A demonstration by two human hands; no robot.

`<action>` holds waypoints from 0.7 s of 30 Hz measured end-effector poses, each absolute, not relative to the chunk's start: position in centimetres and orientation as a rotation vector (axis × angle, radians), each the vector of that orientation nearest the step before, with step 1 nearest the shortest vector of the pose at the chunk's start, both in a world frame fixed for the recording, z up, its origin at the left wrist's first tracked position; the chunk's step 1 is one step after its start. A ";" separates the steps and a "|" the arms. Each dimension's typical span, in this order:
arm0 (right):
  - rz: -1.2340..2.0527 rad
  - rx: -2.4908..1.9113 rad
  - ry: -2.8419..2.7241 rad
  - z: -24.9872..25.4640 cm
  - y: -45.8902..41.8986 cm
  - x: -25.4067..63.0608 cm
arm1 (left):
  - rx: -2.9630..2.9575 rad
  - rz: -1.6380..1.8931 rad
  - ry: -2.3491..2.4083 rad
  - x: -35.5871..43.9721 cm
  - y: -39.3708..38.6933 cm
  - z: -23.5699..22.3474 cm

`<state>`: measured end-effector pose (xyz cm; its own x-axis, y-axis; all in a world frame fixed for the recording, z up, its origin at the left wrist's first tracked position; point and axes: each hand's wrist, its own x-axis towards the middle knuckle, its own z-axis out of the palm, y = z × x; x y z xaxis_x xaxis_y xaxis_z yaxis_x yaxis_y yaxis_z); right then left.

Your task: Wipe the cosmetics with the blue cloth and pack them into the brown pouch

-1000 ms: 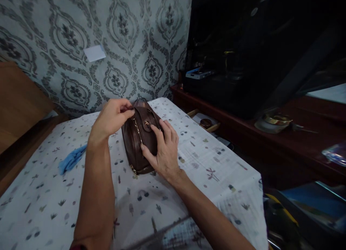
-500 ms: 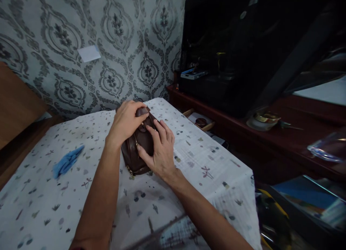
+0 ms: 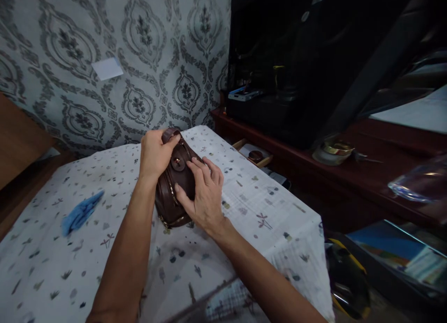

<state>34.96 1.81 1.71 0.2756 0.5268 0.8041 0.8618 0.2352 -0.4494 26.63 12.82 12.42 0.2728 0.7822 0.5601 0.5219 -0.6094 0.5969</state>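
A small brown leather bag (image 3: 183, 174) with brass-coloured zips and a round metal-studded tab lies on the patterned cloth. At its far end, my left hand (image 3: 155, 155) is closed on the bag's looped strap (image 3: 171, 134), thumb pressing it from the near side. My right hand (image 3: 204, 192) rests on the bag's right side, fingers and thumb spread apart over the leather. Its thumb lies beside the front zip. Part of the bag's left side is hidden by my left hand. A crumpled blue cloth (image 3: 82, 213) lies to the left of my left forearm.
The white printed cloth (image 3: 244, 239) covers the surface under the bag. Along the right runs a dark red cabinet (image 3: 366, 174) with a large black screen (image 3: 279, 43) and an open drawer (image 3: 267, 162). A brown panel (image 3: 21, 141) stands at left; patterned wallpaper is behind.
My left hand has shifted left and drawn the strap into a raised loop, uncovering the round tab. My right hand stays on the bag. The view has shifted slightly.
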 end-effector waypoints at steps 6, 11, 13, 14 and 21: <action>-0.372 -1.413 -1.406 1.7 1.8 35.2 | 2.293 1.140 1.081 26.6 11.6 13.5; -0.369 -1.407 -1.412 1.6 1.9 35.2 | 2.315 1.045 1.016 26.5 11.1 13.9; -0.369 -1.411 -1.418 1.5 1.9 35.3 | 2.307 1.025 1.007 26.3 11.2 13.9; -0.367 -1.413 -1.421 1.5 1.8 35.3 | 2.307 1.016 1.016 26.2 11.3 13.9; -0.401 -1.365 -1.440 1.6 1.5 35.4 | 2.458 0.891 1.126 24.0 11.1 15.1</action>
<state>35.43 1.51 1.59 0.2161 0.5117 0.8316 0.8678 0.2896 -0.4038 24.00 11.08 15.14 0.5022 0.7592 0.4140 0.5775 -0.6508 0.4929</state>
